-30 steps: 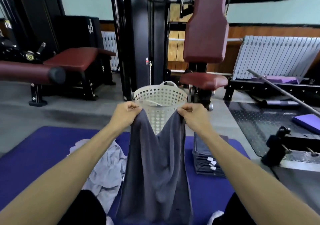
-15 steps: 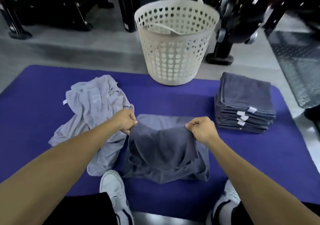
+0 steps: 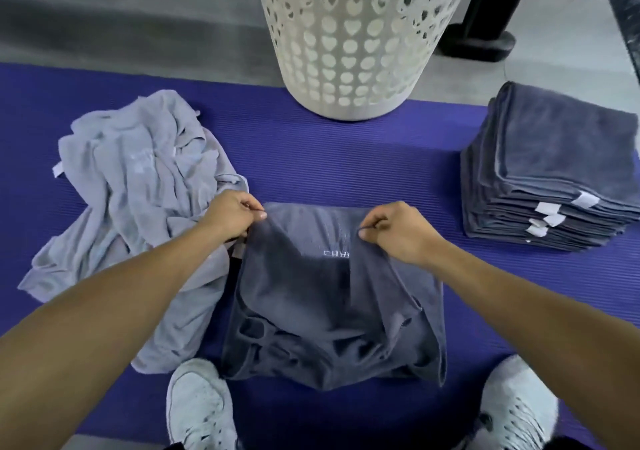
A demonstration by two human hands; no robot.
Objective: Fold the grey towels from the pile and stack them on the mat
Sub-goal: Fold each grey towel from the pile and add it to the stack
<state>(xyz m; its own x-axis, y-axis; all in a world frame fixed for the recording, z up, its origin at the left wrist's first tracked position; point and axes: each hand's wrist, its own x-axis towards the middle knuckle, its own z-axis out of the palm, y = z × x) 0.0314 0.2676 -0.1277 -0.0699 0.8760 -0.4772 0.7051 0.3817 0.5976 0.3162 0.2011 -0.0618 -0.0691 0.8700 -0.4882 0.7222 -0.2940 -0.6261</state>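
Your left hand (image 3: 232,215) and right hand (image 3: 394,228) each pinch a top corner of the dark grey towel (image 3: 332,311), slumped mid-mat (image 3: 346,159) near the front edge. Loose pile (image 3: 138,186) sits left, folded stack (image 3: 554,169) by the right edge.

I see grey concrete floor (image 3: 121,24) along top, darker band across it. White perforated laundry basket (image 3: 349,44) stands at centre top. Black machine base (image 3: 485,34) sits upper right on floor. Light even, soft.

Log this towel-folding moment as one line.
step: folding | left hand, right hand: pinch dark grey towel corners | folded stack: right
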